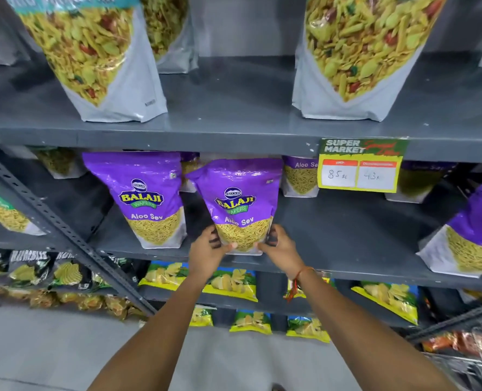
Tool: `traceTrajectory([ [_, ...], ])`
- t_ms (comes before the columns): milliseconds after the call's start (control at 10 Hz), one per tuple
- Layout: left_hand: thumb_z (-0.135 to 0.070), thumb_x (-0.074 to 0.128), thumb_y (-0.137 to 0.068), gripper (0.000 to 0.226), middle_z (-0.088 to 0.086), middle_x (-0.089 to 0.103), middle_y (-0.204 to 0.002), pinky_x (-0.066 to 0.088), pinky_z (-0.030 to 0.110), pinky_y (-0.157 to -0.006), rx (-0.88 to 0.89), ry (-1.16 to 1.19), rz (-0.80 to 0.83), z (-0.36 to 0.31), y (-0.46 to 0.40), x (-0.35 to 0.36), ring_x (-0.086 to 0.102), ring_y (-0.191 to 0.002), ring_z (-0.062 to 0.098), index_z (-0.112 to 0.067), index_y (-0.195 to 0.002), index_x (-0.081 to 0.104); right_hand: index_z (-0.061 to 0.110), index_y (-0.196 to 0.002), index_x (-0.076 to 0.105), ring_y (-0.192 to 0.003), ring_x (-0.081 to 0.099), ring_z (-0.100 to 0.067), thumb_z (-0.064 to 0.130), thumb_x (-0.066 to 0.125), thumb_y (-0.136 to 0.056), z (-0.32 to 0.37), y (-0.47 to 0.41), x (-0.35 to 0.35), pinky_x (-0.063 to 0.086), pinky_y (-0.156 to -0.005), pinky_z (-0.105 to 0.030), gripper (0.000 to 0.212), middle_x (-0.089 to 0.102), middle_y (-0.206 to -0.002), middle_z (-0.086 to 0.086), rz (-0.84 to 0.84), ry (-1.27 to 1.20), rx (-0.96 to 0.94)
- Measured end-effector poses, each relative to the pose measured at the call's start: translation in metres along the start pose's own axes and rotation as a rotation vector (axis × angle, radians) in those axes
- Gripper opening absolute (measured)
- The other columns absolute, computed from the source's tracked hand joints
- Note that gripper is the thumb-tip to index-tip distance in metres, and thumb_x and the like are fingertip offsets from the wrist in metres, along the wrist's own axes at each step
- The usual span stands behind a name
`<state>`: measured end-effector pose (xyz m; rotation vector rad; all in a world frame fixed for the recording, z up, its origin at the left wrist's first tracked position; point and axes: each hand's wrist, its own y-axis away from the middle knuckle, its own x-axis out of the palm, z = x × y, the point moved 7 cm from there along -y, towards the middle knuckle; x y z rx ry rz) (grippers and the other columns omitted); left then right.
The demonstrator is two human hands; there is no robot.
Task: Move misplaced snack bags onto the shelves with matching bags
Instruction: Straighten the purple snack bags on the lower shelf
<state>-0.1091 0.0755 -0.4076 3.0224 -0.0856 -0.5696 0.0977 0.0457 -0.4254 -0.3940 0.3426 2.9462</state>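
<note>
A grey metal shelving unit (234,134) fills most of the frame, its boards running left to right, with a perforated diagonal brace (65,230) crossing the lower left. On the top board stand two large white-bottomed pouches of yellow-green snack mix, one at upper left (93,57) and one at upper right (366,52), well apart, with more pouches behind them. The middle shelf (347,238) holds purple bags. One purple bag (146,198) stands upright at centre left, reading "BALAJI WAFERS Aloo Sev"; another (471,232) leans at the right edge, and more of them sit further back in shadow. Below, in the lower part of the frame, rows of yellow, green and blue chip bags (231,283) lie on the lower boards, and dark bags (31,269) sit at lower left.

The held Aloo Sev bag (242,204), same label, is at frame centre, its base at the front edge of the middle shelf, just beside the upright purple one and tilted slightly. The left hand (208,249) and right hand (282,246) grip its bottom corners, fingers wrapped around the sides. A red thread (297,280) circles the right wrist.

A price tag (361,165) hangs from the upper board's edge at centre right: "SUPER MARKET", with handwritten "85" and "43".
</note>
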Motion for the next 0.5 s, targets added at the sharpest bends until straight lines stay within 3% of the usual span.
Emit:
traceTrajectory([
  [100,-0.017,0.088,-0.064,0.064,0.000,0.070,-0.096,0.053,0.011,-0.069,0.020,-0.016,0.046,-0.017,0.002,0.036,0.068,-0.076,0.002,-0.014,-0.120,0.059,0.014,-0.119,0.056,-0.098,0.067,-0.020,0.020,0.082,-0.076,-0.008,0.010,-0.042,0.053,-0.081,-0.023,0.051,0.068,-0.106,-0.002,-0.073,0.023,0.021],
  [200,-0.020,0.089,-0.063,0.069,0.004,0.070,-0.103,0.054,0.020,-0.075,0.034,-0.010,0.103,-0.032,0.005,0.072,0.069,-0.080,0.011,-0.014,-0.125,0.058,0.012,-0.118,0.056,-0.100,0.068,-0.024,0.022,0.084,-0.074,-0.022,0.018,-0.083,0.056,-0.086,-0.033,0.053,0.069,-0.105,-0.005,-0.146,0.062,0.027],
  [300,-0.022,0.088,-0.063,0.070,-0.001,0.068,-0.099,0.050,0.008,-0.068,0.048,-0.014,0.124,-0.046,0.009,0.098,0.066,-0.078,0.009,-0.015,-0.126,0.058,0.015,-0.117,0.056,-0.101,0.069,-0.023,0.023,0.085,-0.073,-0.031,0.025,-0.112,0.057,-0.088,-0.037,0.053,0.072,-0.108,-0.008,-0.184,0.076,0.044],
  [400,-0.027,0.089,-0.063,0.071,0.003,0.071,-0.105,0.055,0.020,-0.076,0.072,-0.020,0.132,-0.049,0.010,0.113,0.068,-0.081,0.010,-0.016,-0.126,0.058,0.012,-0.117,0.056,-0.094,0.068,-0.016,0.020,0.084,-0.075,-0.036,0.026,-0.128,0.056,-0.090,-0.037,0.051,0.071,-0.105,-0.006,-0.203,0.077,0.036],
  [500,-0.029,0.088,-0.063,0.071,0.003,0.072,-0.110,0.057,0.031,-0.084,0.068,-0.027,0.119,-0.049,0.011,0.116,0.070,-0.085,0.012,-0.018,-0.126,0.059,0.014,-0.119,0.057,-0.099,0.067,-0.021,0.025,0.083,-0.075,-0.033,0.026,-0.131,0.053,-0.088,-0.033,0.052,0.071,-0.108,-0.009,-0.209,0.101,0.027],
])
